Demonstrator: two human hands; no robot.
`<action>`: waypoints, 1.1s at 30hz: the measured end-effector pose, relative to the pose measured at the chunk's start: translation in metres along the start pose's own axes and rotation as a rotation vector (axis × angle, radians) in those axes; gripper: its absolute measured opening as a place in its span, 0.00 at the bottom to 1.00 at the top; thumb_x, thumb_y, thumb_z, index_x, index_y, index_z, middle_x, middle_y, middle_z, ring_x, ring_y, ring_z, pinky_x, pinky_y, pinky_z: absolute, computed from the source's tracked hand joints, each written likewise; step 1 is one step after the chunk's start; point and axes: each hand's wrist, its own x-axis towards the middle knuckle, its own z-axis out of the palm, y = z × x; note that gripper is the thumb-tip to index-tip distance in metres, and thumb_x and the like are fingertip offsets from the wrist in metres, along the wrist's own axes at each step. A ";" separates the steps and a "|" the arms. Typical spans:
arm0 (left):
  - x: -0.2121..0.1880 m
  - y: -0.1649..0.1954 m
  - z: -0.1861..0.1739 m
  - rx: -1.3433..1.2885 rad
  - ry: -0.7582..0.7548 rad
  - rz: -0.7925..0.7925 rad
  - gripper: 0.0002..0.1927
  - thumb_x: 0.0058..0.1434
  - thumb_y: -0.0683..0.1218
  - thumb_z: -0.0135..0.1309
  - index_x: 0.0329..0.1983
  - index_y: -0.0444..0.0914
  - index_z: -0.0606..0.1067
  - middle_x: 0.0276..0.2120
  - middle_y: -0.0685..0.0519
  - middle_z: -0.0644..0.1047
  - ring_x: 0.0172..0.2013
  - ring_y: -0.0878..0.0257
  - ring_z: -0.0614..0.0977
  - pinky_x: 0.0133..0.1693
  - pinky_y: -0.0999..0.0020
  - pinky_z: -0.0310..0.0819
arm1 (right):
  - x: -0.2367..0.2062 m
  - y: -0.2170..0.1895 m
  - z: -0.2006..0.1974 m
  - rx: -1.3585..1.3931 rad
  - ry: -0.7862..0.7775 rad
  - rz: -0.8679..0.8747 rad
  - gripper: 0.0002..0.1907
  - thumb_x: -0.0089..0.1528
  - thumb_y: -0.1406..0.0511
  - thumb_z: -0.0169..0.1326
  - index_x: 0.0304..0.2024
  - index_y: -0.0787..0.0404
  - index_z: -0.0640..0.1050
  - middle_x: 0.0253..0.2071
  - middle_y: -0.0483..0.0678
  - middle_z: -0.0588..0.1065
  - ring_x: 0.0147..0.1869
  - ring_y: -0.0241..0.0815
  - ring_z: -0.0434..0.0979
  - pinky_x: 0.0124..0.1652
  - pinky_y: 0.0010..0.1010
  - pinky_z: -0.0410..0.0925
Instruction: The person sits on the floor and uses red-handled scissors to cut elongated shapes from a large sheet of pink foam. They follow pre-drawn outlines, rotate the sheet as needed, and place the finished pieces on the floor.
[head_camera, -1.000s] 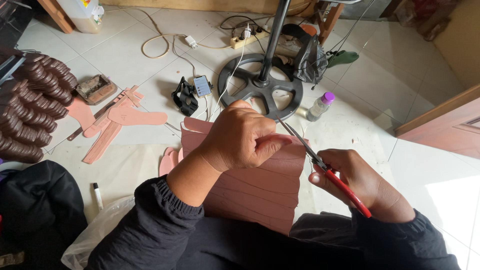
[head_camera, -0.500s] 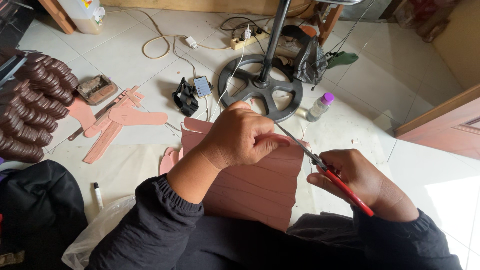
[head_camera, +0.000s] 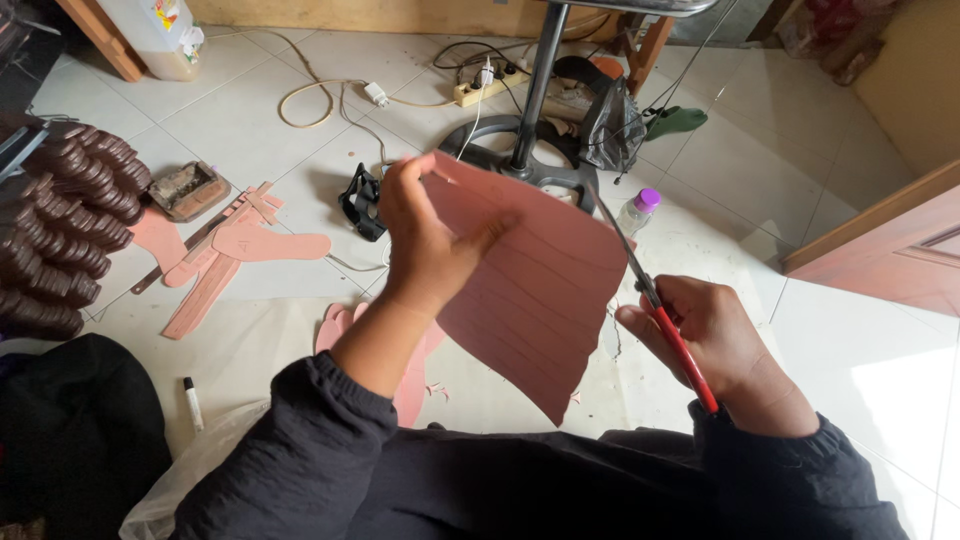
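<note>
My left hand (head_camera: 432, 245) pinches the pink sheet (head_camera: 535, 285) upright near the fan base (head_camera: 520, 150); my right hand (head_camera: 715, 345) is closed around red scissors (head_camera: 660, 310), blades seemingly at the sheet's right edge

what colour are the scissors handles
Red, on the scissors held in the right hand; seen clearly in the head view.

scissor blades (head_camera: 622, 245) — tips hidden, behind pink sheet (head_camera: 540, 290)
</note>
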 end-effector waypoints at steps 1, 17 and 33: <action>-0.004 0.004 0.002 -0.152 0.018 -0.114 0.33 0.62 0.65 0.65 0.47 0.31 0.71 0.45 0.46 0.74 0.50 0.51 0.74 0.55 0.57 0.66 | 0.001 0.001 0.002 0.020 0.035 0.014 0.25 0.58 0.54 0.62 0.19 0.65 0.72 0.13 0.49 0.63 0.19 0.38 0.59 0.21 0.36 0.57; -0.066 0.117 0.019 -1.347 -1.020 -0.583 0.83 0.36 0.75 0.69 0.81 0.42 0.30 0.78 0.41 0.45 0.78 0.47 0.51 0.70 0.46 0.52 | -0.005 -0.014 0.014 0.114 0.469 -0.318 0.21 0.62 0.54 0.61 0.29 0.66 0.73 0.24 0.48 0.68 0.27 0.37 0.67 0.30 0.29 0.62; -0.084 0.039 0.034 -1.167 -0.068 -0.026 0.34 0.75 0.59 0.53 0.74 0.34 0.64 0.68 0.49 0.70 0.64 0.61 0.73 0.65 0.59 0.65 | -0.018 -0.037 0.056 0.832 0.150 -0.263 0.25 0.67 0.48 0.52 0.29 0.63 0.72 0.25 0.43 0.69 0.29 0.33 0.66 0.29 0.26 0.63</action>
